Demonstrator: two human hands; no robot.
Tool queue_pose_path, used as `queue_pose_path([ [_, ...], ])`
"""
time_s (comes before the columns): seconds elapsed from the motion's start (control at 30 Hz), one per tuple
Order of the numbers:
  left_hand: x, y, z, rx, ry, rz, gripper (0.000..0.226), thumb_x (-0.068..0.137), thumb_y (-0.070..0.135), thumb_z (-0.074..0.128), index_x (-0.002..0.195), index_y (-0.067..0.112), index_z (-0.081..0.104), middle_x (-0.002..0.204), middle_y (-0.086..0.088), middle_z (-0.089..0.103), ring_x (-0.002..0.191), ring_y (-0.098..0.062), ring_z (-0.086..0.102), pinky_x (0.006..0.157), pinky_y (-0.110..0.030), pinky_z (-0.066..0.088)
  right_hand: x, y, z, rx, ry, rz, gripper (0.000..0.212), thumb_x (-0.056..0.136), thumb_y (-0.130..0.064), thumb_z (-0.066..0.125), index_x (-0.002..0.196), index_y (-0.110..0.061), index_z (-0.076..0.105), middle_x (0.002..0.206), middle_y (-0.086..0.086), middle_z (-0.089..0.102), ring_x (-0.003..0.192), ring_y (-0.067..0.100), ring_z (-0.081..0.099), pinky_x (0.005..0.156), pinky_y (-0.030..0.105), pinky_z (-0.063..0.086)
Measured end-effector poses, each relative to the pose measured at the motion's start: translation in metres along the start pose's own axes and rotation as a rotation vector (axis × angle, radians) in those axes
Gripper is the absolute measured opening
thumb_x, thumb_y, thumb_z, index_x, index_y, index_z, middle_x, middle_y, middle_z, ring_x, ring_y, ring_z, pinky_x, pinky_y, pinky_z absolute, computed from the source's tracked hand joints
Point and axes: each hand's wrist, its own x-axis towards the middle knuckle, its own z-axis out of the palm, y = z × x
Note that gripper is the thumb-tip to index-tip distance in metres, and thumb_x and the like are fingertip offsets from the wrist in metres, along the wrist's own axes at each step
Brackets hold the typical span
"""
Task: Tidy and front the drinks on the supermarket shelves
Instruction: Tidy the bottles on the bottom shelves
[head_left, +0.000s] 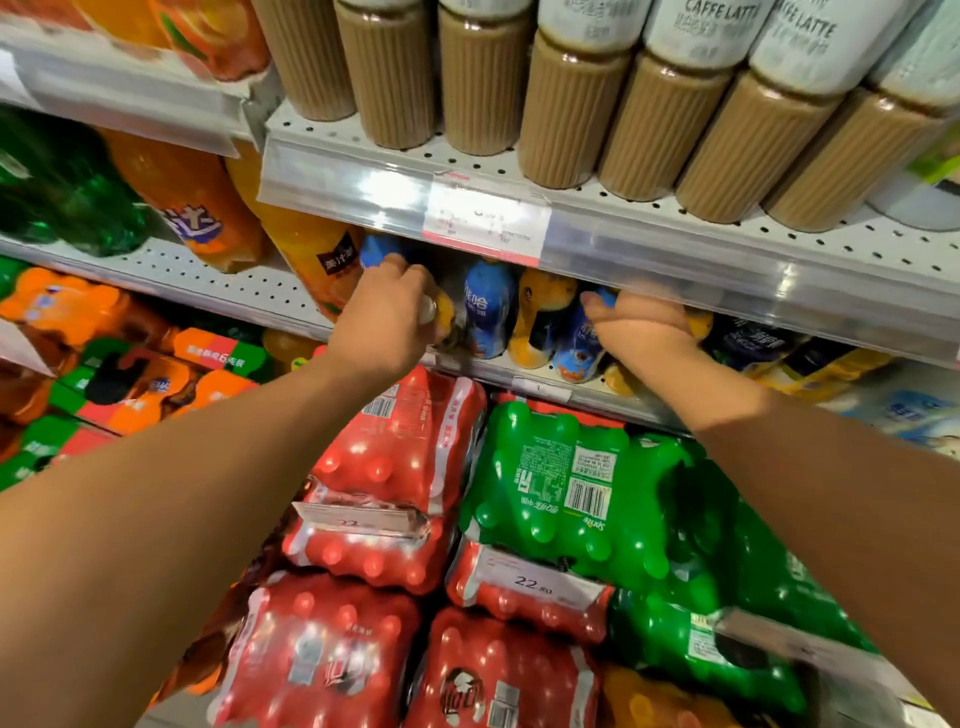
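Middle shelf, under latte bottles: row of small blue bottles and yellow bottles. Left hand fingers curled round a bottle at row's left end. Right hand reaching in among bottles; grip cannot be told. Below: red and green multipacks.
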Motion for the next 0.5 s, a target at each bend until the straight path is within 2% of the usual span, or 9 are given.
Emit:
queue_pose_path([
  [0.07, -0.006, -0.002, -0.005, -0.002, -0.004, -0.004, 0.03, 0.078, 0.008, 0.07, 0.105, 0.001, 0.058, 0.107, -0.02, 0.052, 0.093, -0.039, 0.054, 0.079, -0.043, 0.045, 0.002, 0.001, -0.002, -0.008, 0.024, -0.011, 0.037, 0.098, -0.033, 0.051, 0.115, -0.002, 0.061, 0.118, 0.023, 0.06, 0.108, 0.036, 0.056, 0.083, 0.035, 0.042],
  [0.17, -0.015, -0.002, -0.015, -0.018, 0.023, -0.015, 0.031, 0.079, 0.009, 0.071, 0.105, 0.002, 0.055, 0.109, -0.019, 0.051, 0.095, -0.036, 0.052, 0.08, -0.047, 0.045, -0.01, 0.012, 0.0, 0.053, 0.059, -0.009, 0.035, 0.096, -0.038, 0.052, 0.105, -0.006, 0.062, 0.112, 0.024, 0.06, 0.103, 0.036, 0.057, 0.078, 0.034, 0.042],
  [0.23, -0.019, 0.0, -0.023, -0.035, 0.054, 0.017, 0.03, 0.08, 0.01, 0.072, 0.104, 0.002, 0.056, 0.108, -0.017, 0.05, 0.095, -0.034, 0.052, 0.079, -0.044, 0.045, -0.025, 0.02, 0.004, 0.139, 0.13, -0.115, 0.026, 0.092, -0.03, 0.061, 0.097, -0.005, 0.063, 0.105, 0.021, 0.062, 0.098, 0.035, 0.058, 0.08, 0.033, 0.04],
  [0.3, -0.023, 0.001, -0.032, -0.057, 0.075, 0.05, 0.027, 0.082, 0.013, 0.071, 0.103, 0.003, 0.056, 0.105, -0.016, 0.05, 0.093, -0.032, 0.052, 0.078, -0.042, 0.044, -0.043, 0.024, 0.007, 0.177, 0.146, -0.233, 0.02, 0.088, -0.018, 0.067, 0.101, -0.004, 0.065, 0.111, 0.015, 0.064, 0.101, 0.031, 0.058, 0.085, 0.027, 0.035],
  [0.37, -0.031, 0.0, -0.041, -0.086, 0.089, 0.053, 0.029, 0.083, 0.016, 0.071, 0.105, 0.004, 0.057, 0.105, -0.014, 0.048, 0.093, -0.031, 0.051, 0.078, -0.041, 0.044, -0.061, 0.025, 0.009, 0.165, 0.131, -0.304, 0.024, 0.087, -0.015, 0.069, 0.109, -0.006, 0.064, 0.115, 0.011, 0.062, 0.103, 0.026, 0.056, 0.082, 0.021, 0.032],
  [0.5, -0.05, -0.008, -0.06, -0.128, 0.119, 0.062, 0.036, 0.082, 0.021, 0.074, 0.109, 0.004, 0.058, 0.106, -0.015, 0.049, 0.095, -0.032, 0.051, 0.082, -0.039, 0.041, -0.09, 0.017, 0.005, 0.162, 0.168, -0.373, 0.03, 0.085, -0.013, 0.072, 0.112, -0.008, 0.062, 0.106, 0.012, 0.06, 0.094, 0.03, 0.058, 0.073, 0.026, 0.034],
])
